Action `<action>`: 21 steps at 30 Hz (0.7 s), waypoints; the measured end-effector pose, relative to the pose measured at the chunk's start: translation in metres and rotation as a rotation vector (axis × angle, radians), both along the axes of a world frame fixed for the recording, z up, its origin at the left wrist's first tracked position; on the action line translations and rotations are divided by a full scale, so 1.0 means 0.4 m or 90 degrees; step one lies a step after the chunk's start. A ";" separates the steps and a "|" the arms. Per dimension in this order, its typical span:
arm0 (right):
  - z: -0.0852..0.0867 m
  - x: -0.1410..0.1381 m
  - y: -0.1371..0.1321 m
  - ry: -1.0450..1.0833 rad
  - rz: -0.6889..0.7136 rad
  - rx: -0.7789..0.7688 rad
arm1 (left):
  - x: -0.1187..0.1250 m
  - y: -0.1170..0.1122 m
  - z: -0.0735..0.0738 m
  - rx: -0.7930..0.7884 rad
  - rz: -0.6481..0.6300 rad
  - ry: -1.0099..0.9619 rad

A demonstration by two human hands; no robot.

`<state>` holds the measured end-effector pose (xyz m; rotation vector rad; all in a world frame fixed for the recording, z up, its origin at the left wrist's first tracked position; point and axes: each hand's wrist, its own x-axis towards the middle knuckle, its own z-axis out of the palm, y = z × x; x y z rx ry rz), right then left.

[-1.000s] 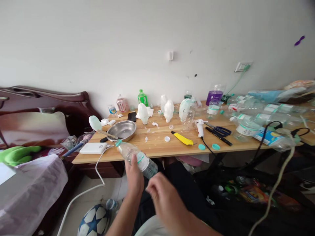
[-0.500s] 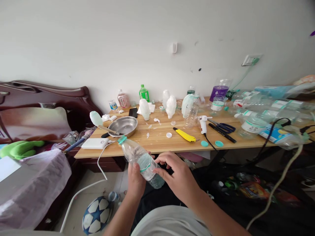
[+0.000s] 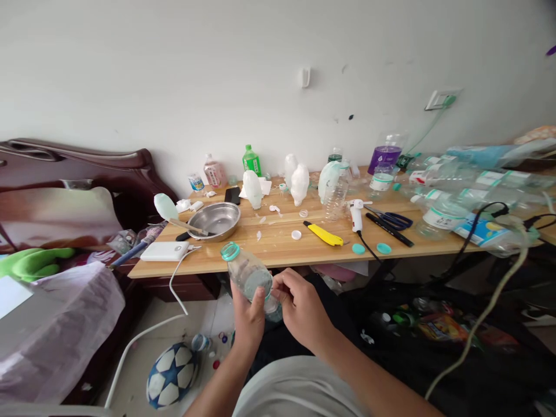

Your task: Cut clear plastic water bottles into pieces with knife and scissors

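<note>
Bottle (image 3: 248, 272) in both hands' grip

single head-worn view, forward and down, close over both hands, wooden table (image 3: 278, 249) just beyond

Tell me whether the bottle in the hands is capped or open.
Capped. A teal cap sits on the neck of the clear bottle, which the left hand and right hand hold tilted.

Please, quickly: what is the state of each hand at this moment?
Left hand: closed around the clear plastic bottle.
Right hand: fingers curled on the same bottle's lower part.
</note>
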<state>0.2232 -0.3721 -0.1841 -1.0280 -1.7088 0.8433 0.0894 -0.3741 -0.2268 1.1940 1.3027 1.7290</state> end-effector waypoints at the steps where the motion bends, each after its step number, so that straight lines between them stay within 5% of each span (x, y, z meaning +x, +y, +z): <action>1: -0.012 -0.002 0.000 -0.006 -0.009 0.003 | 0.001 0.001 -0.003 -0.010 0.013 0.001; 5: -0.039 0.005 0.002 0.013 -0.018 -0.008 | 0.003 0.008 -0.017 -0.042 -0.016 -0.061; 16: -0.008 0.027 0.011 0.014 0.001 0.012 | 0.005 0.008 -0.015 -0.011 -0.023 0.017; 21: -0.021 0.022 -0.003 -0.091 -0.006 0.023 | 0.004 0.003 -0.021 -0.042 -0.040 0.004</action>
